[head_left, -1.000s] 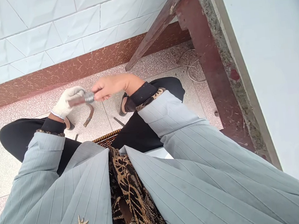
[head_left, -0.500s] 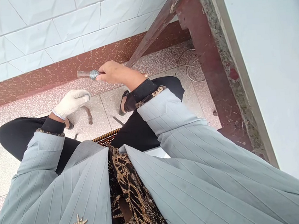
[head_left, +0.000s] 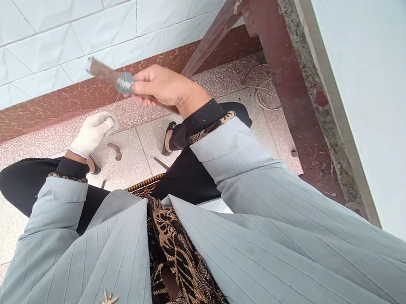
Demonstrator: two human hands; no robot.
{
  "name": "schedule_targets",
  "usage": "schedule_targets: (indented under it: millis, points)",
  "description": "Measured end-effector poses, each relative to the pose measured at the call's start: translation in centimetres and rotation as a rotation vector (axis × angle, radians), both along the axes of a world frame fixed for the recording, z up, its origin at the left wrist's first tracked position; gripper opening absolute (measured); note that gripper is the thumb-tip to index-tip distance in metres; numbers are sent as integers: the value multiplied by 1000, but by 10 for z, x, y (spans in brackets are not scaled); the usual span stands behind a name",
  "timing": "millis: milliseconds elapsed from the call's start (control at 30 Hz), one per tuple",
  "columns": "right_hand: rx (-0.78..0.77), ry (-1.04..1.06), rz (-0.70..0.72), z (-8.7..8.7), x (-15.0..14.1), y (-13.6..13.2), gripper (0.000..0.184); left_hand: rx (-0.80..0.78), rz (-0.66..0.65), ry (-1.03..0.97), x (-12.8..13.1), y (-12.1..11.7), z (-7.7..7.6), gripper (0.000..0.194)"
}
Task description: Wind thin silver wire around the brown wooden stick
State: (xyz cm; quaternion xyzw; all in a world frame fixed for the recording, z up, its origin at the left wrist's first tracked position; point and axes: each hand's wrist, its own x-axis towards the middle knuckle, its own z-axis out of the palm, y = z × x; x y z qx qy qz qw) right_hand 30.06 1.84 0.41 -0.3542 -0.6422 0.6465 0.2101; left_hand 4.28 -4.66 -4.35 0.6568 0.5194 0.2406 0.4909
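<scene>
My bare right hand (head_left: 163, 86) is closed round a brown stick-like tool (head_left: 104, 71). A thick coil of silvery wire (head_left: 125, 83) is wound about it just beyond my fingertips. The brown end past the coil points up and left and is slightly blurred; some of the rest shows under my palm. To the lower left, my left hand (head_left: 94, 132) wears a white knit glove and is curled into a fist. Whatever is inside the fist is hidden. A curved brown piece (head_left: 116, 152) shows just below the glove; I cannot tell whether it joins what the fist holds.
A white tiled wall (head_left: 103, 27) with a reddish-brown base strip runs ahead. On the right stand a brown wooden frame (head_left: 281, 66) with a diagonal brace and a white slab-like surface (head_left: 373, 81). A pale cord (head_left: 266, 99) lies on the tiled floor (head_left: 128, 172).
My right hand has risen and turned, tilting the wire-wrapped tool's far end upward. My left fist has shifted slightly up and left, and the curved brown piece has shifted the same way.
</scene>
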Motion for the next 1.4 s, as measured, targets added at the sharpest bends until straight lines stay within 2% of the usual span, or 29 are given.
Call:
schedule_targets:
  millis: [67,133,233,333,467,600,700,867,933,967,1100,1167,1233,1300,1400]
  points:
    - [-20,-13,-196,-1,2,4,30,-27,-76,-5,3,-1,3,24]
    - [2,-157,-250,-6,-1,9,36,-44,-152,-14,6,-2,5,23]
    - [117,-402,-194,-15,-7,13,37,-43,-197,-19,9,-4,7,20]
    - [230,-611,-116,-19,-12,14,31,-24,-188,15,7,-4,6,20]
    - [361,-843,100,-19,-18,8,22,25,-189,92,3,-3,6,20]
    - [285,-934,496,-25,-25,0,29,60,-215,175,-1,0,6,20]
    - [195,-884,708,-27,-28,-4,33,64,-212,200,-2,2,3,22]
    - [28,-609,824,-17,-23,-5,32,28,-155,94,-4,3,-5,24]
    - [-3,-436,751,-12,-18,-4,28,1,-109,-2,-3,3,-9,22]
    - [2,-339,653,-10,-15,-3,27,-9,-75,-61,-2,3,-10,22]
    - [-7,11,-1,-11,-7,3,23,-54,8,-197,7,2,-11,20]
    - [1,-44,-199,-17,-6,9,28,-88,-54,-167,11,0,-8,17]
    - [87,-280,-260,-23,-8,15,35,-109,-125,-125,13,-2,-5,16]
    - [235,-540,-247,-29,-11,19,38,-106,-177,-104,13,-5,0,17]
    - [426,-786,-91,-34,-15,18,32,-57,-195,-83,9,-5,9,17]
